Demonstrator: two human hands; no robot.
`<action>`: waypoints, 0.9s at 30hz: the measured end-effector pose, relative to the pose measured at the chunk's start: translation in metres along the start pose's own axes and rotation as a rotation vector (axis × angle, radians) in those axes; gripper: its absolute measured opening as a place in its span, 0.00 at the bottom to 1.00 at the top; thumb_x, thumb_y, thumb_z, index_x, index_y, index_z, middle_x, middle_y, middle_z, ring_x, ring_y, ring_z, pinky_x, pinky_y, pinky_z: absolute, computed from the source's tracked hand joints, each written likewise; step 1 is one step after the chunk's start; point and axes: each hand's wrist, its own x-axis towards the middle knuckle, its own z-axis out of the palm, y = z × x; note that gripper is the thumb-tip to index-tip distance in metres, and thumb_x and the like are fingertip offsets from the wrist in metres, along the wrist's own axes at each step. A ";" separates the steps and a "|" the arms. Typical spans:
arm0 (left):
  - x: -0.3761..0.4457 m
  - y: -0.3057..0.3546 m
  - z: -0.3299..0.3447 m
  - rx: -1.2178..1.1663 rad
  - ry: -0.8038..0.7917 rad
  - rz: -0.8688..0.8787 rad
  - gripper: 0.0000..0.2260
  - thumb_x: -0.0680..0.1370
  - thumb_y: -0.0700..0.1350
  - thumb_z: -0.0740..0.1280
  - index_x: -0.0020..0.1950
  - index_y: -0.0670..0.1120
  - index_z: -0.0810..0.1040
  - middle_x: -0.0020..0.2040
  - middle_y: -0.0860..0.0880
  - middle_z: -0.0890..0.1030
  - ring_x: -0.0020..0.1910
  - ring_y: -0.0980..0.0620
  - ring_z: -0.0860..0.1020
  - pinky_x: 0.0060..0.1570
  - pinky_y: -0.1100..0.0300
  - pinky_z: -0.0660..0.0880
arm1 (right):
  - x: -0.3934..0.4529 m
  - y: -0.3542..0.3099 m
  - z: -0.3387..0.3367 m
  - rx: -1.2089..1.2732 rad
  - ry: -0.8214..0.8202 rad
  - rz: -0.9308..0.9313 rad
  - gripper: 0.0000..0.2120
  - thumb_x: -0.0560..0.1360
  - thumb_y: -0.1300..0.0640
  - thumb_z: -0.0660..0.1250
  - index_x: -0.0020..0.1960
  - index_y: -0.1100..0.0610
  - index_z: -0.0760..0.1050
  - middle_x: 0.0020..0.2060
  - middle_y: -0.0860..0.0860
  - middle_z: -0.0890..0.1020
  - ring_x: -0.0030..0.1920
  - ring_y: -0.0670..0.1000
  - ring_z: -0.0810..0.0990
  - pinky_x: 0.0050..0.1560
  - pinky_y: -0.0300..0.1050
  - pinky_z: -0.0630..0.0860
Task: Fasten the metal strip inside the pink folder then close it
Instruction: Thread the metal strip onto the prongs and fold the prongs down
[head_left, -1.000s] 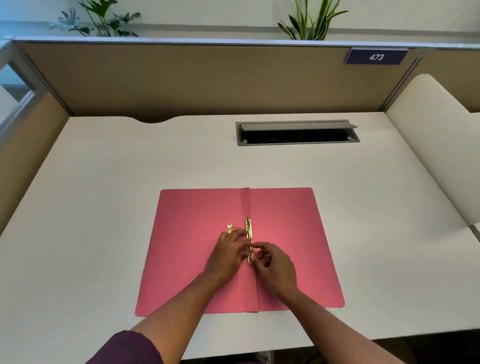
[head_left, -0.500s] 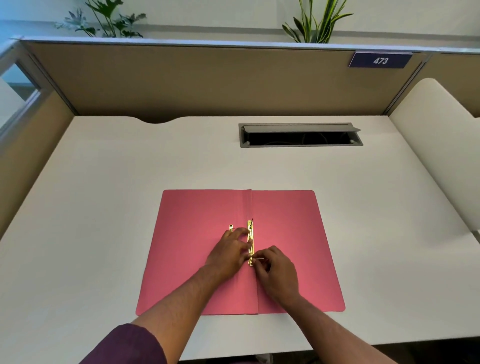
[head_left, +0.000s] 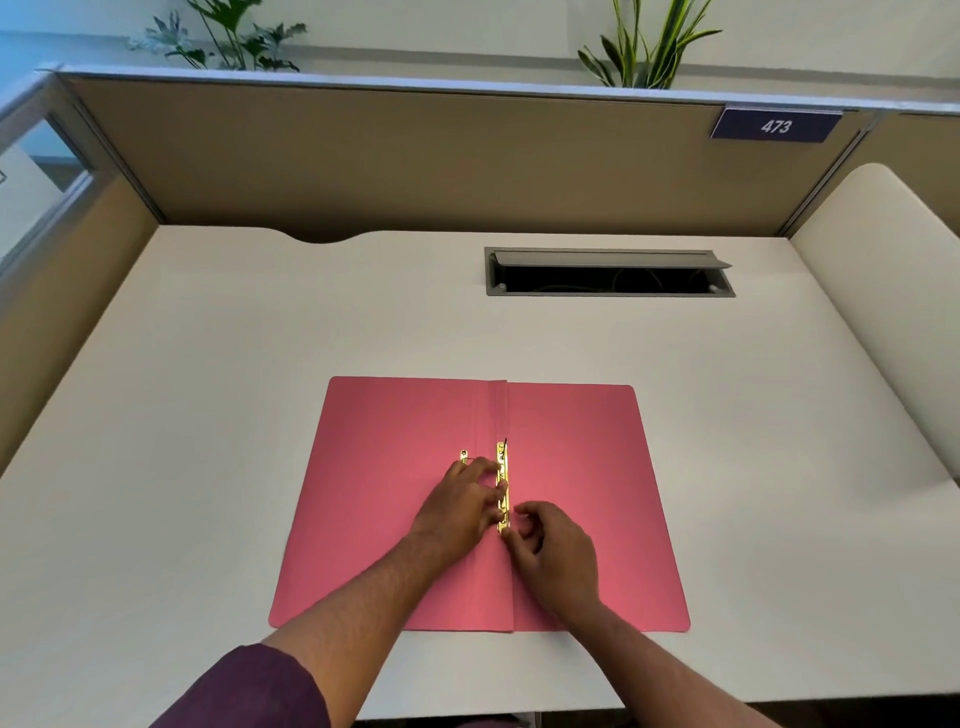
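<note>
The folder lies open and flat on the desk, spine running away from the person. The strip, brass-coloured, sits along the spine fold, near the middle of its length. A small loose brass piece lies on the left cover, just beside the left hand.

The left hand rests palm-down, fingers spread and pressed against the left edge of the strip; it pins the strip and does not wrap it. The right hand is curled at the strip's near end, fingertips pinched close at that end. Whether they actually grip a prong or slider cannot be told; the parts there are too small.

Judgement: fastening is in progress, closing not begun.

Risks noted:
- The right fingertips work on a very small part. A slip would likely leave the near end unlatched, and the strip could lift when the cover folds over.
- Left-hand pressure is sideways. If it pushes too hard, the strip may skew off the fold line.
- The loose brass piece may be needed for the fastening. If the folder is closed over it, it may be trapped or may dent the cover.
- The covers lie flat on a smooth desk, so the folder may slide under uneven pressure.
</note>
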 end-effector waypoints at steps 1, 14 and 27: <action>0.000 0.000 0.000 -0.006 0.000 -0.003 0.12 0.76 0.45 0.69 0.59 0.50 0.82 0.70 0.53 0.70 0.64 0.49 0.66 0.71 0.52 0.64 | 0.003 -0.002 0.000 0.032 0.003 0.021 0.14 0.74 0.45 0.73 0.58 0.45 0.79 0.40 0.40 0.81 0.37 0.41 0.80 0.39 0.40 0.78; 0.000 0.005 -0.001 -0.030 -0.015 -0.078 0.11 0.76 0.48 0.69 0.58 0.52 0.83 0.69 0.55 0.71 0.64 0.50 0.67 0.63 0.56 0.70 | 0.009 0.003 0.000 0.119 0.010 0.020 0.02 0.74 0.57 0.77 0.46 0.53 0.85 0.41 0.47 0.86 0.41 0.46 0.83 0.46 0.47 0.82; -0.003 0.012 0.005 0.087 0.060 -0.054 0.15 0.78 0.51 0.66 0.64 0.50 0.80 0.68 0.54 0.74 0.64 0.50 0.67 0.65 0.59 0.65 | -0.005 -0.007 0.006 -0.025 -0.045 -0.057 0.06 0.77 0.57 0.71 0.50 0.56 0.87 0.42 0.51 0.84 0.41 0.49 0.80 0.43 0.41 0.73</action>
